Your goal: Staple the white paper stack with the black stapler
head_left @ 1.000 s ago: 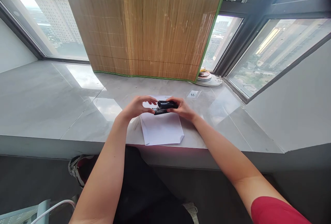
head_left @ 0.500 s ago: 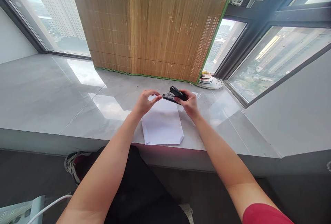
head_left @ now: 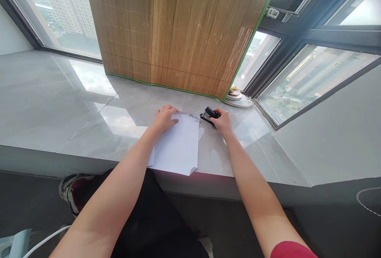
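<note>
A black stapler [head_left: 210, 116] sits low over the sill, its jaws apart and turned toward the paper's upper right corner. My right hand [head_left: 223, 121] is closed round the stapler's rear end. White sheets of paper [head_left: 178, 147] lie in front of me, with small dark print at the top right and a bent lower right corner. At the top left edge of the paper, my left hand [head_left: 165, 119] grips it, thumb on top; the other fingers are partly hidden. More white paper shows under the sheets at the left and right.
The grey tiled window sill [head_left: 80, 111] ends at a front edge close to my legs. A bamboo blind [head_left: 178, 31] hangs behind the paper. Round plate-like items [head_left: 238, 99] are stacked at the back right, beside the window frame. A white cable [head_left: 47, 242] runs at lower left.
My left hand has gone from an empty pinch by the stapler to the paper's top left edge. The paper has shifted left, and the stapler is now lower beside its corner.
</note>
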Action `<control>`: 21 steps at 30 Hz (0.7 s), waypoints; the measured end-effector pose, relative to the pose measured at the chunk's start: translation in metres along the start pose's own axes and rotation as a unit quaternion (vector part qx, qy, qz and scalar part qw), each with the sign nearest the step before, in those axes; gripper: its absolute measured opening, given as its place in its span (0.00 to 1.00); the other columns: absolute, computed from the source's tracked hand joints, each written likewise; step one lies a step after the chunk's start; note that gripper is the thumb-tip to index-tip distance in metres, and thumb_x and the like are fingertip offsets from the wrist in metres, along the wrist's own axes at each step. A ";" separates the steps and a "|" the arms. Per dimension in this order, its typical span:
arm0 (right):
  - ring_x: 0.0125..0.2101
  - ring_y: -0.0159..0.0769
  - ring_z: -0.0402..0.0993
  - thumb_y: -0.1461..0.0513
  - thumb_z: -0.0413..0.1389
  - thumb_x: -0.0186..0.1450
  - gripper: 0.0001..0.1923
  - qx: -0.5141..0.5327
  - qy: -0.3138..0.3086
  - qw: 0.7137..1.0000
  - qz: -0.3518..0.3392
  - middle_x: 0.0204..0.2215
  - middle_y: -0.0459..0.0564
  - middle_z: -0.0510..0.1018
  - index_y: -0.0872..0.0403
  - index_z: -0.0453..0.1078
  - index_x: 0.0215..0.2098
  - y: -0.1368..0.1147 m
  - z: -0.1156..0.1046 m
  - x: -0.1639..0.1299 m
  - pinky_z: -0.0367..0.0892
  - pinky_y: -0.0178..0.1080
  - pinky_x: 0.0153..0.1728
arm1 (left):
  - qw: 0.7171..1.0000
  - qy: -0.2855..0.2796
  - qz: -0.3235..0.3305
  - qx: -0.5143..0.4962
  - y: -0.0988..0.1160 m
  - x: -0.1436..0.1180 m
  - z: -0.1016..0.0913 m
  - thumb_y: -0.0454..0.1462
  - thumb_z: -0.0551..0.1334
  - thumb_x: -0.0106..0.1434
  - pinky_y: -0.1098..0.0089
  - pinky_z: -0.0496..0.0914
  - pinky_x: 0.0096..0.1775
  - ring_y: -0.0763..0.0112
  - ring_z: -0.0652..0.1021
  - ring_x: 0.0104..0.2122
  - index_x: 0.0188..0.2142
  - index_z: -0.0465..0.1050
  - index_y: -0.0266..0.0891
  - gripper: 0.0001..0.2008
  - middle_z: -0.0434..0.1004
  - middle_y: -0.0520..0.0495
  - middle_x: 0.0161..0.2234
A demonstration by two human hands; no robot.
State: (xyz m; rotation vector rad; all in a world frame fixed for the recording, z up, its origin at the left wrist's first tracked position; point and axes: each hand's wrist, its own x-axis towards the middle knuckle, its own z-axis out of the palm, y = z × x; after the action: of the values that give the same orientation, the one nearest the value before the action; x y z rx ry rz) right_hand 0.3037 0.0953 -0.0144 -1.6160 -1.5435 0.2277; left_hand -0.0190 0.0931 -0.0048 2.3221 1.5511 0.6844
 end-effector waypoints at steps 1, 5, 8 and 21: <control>0.40 0.49 0.81 0.55 0.68 0.51 0.18 -0.002 -0.014 1.000 -0.013 0.36 0.51 0.85 0.50 0.81 0.40 -0.003 -0.001 -0.001 0.75 0.50 0.46 | 1.000 0.001 -0.009 -0.006 -0.002 -0.001 -0.002 0.37 0.67 0.67 0.46 0.62 0.65 0.48 0.71 0.63 0.60 0.76 0.47 0.21 0.73 0.41 0.61; 0.38 0.46 0.79 0.59 0.64 0.50 0.16 0.005 -0.086 0.995 -0.055 0.35 0.48 0.85 0.50 0.81 0.38 -0.019 -0.002 -0.006 0.74 0.47 0.46 | 0.999 -0.007 -0.030 -0.011 -0.007 -0.001 -0.002 0.38 0.66 0.68 0.44 0.62 0.66 0.47 0.72 0.63 0.60 0.76 0.45 0.21 0.72 0.39 0.61; 0.35 0.43 0.78 0.59 0.63 0.50 0.16 0.011 -0.123 0.989 -0.083 0.33 0.46 0.84 0.50 0.80 0.38 -0.028 -0.001 -0.010 0.73 0.46 0.46 | 1.000 -0.015 -0.020 0.001 -0.001 0.000 0.000 0.36 0.64 0.70 0.37 0.57 0.69 0.46 0.70 0.65 0.60 0.77 0.45 0.19 0.72 0.38 0.63; 0.54 0.51 0.81 0.55 0.63 0.66 0.22 0.039 -0.158 0.970 -0.183 0.53 0.51 0.86 0.48 0.80 0.57 -0.041 0.002 -0.018 0.71 0.53 0.61 | 0.970 -0.164 0.177 0.010 0.028 -0.008 0.008 0.38 0.56 0.76 0.30 0.39 0.72 0.50 0.57 0.76 0.69 0.70 0.57 0.25 0.57 0.49 0.77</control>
State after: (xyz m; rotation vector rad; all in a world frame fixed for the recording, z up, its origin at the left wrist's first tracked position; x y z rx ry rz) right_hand 0.2688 0.0745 0.0051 -1.2446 -2.0173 0.3500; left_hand 0.0048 0.0746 0.0000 2.5943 1.0178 0.3297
